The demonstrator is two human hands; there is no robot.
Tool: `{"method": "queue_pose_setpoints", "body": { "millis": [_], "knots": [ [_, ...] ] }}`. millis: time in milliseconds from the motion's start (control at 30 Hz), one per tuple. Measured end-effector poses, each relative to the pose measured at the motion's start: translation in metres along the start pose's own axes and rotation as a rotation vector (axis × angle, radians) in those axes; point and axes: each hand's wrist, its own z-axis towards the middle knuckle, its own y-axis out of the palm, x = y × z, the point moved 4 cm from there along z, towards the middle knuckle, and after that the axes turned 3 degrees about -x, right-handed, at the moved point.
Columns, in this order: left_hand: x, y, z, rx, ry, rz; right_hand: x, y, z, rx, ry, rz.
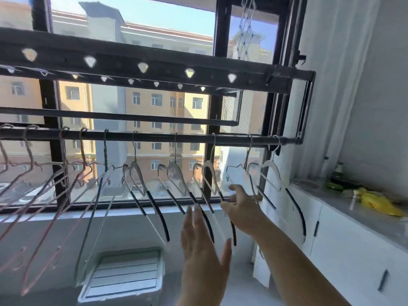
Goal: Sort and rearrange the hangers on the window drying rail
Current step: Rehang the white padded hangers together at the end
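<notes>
Head view: the drying rail (154, 138) runs across the window, and all the hangers hang from it by their hooks. Toward the rail's left end are several pink hangers (44, 195), crowded and overlapping. Next to them, near the middle, is one grey hanger (97, 206). From the middle to the rail's right end hang five white hangers (136, 173) with black grip sleeves, spaced apart; the last (273, 171) sits just short of the rail's right end.

Both hands are raised below the white hangers. The left hand (198, 246) is spread flat with its fingers straight, and its fingertips are at the black sleeves of the third white hanger (209, 173). The right hand (240, 208) is just beside it to the right, with the thumb up and the fingers curved by that hanger's lower arm. Blur hides whether they pinch it.

Above the rail are two perforated bars (154, 62). To the right, a grey worktop (331, 195) over white cabinets holds a yellow cloth (375, 202) and a green bottle (337, 173).
</notes>
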Motion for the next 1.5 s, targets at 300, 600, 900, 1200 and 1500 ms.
{"method": "queue_pose_setpoints", "body": {
  "millis": [300,600,900,1200,1500],
  "knots": [
    [-0.028,0.014,0.033,-0.109,-0.109,-0.033,0.007,0.032,0.012,0.082,0.092,0.373],
    [-0.031,0.027,0.038,-0.228,-0.138,-0.113,0.014,0.016,0.012,0.152,0.082,0.281],
    [-0.016,0.042,0.036,-0.290,-0.105,-0.069,0.023,0.012,0.009,0.107,0.087,0.338],
    [-0.012,0.048,0.032,-0.278,-0.113,-0.100,0.027,0.009,0.009,0.098,0.095,0.218],
    [0.011,-0.021,0.003,0.210,0.209,-0.083,-0.038,0.005,-0.019,0.392,-0.294,-0.211]
  ]
}}
